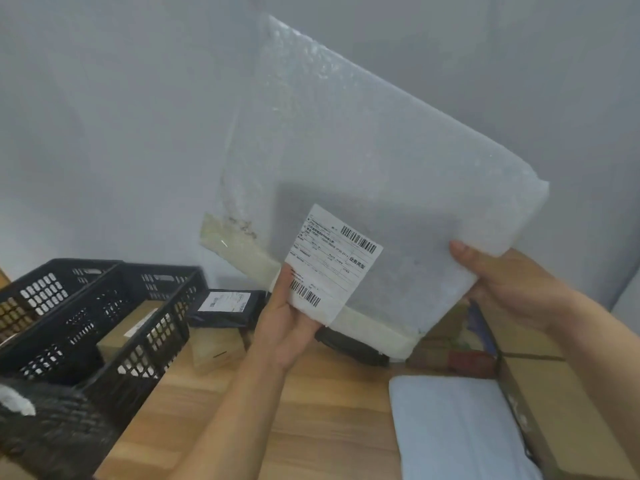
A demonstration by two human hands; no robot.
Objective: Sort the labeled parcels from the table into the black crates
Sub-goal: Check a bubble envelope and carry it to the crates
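Head view: both hands held the big white bubble-wrap parcel (363,174) up above the table (311,410). Left hand (287,323) had fingers closed on its shipping label (332,261); right hand (505,285) clamped its lower right corner. Black crates (104,323) sat along the table's left edge.

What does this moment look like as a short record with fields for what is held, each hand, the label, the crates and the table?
held item: large white bubble-wrap parcel, lifted above the table, tilted
left hand: grips the parcel's lower edge, thumb on the label
right hand: grips the parcel's right corner
label: white, two barcodes, facing the camera
black crates: at left; nearer one holds a brown box
table: wooden; black labeled parcel beside the crates
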